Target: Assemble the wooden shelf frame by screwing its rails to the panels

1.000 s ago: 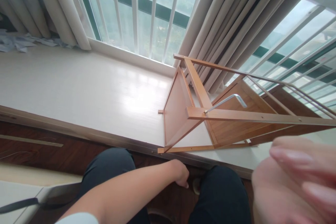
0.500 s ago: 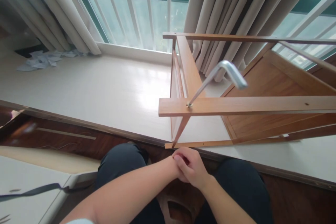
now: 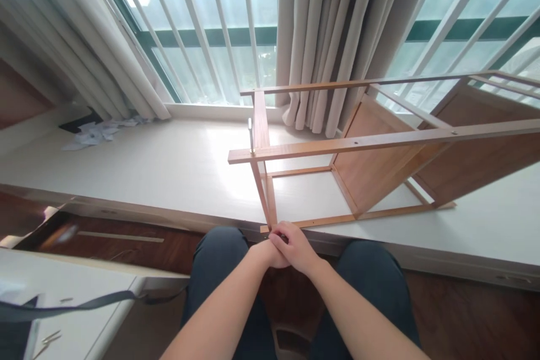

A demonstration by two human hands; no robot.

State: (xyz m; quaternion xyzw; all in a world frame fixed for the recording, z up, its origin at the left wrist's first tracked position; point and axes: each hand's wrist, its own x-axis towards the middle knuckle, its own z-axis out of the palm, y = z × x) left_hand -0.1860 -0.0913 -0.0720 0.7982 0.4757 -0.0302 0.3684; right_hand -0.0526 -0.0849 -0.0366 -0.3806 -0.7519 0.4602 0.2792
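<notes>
A wooden shelf frame (image 3: 312, 149) lies on its side on the white window ledge. My left hand (image 3: 273, 254) is at the frame's lower left corner, close to the ledge edge, its fingers mostly hidden under the other hand. Curled over it, my right hand (image 3: 297, 248) has its fingers closed at the same corner; whatever they hold is hidden. A hex key (image 3: 250, 134) stands in a hole near the left end of the upper near rail, with neither hand on it.
Scrap paper (image 3: 95, 130) lies at the ledge's left, below the curtain (image 3: 84, 39). At the lower left, a white surface (image 3: 76, 287) holds small metal pins (image 3: 51, 338) and a dark strap (image 3: 97, 298). My knees (image 3: 373, 281) are against the ledge front.
The view has tilted up and shows more of the window and shelf frame. My hands stay together and are now nearer the frame's lower corner. The hex key, still in its hole, appears turned.
</notes>
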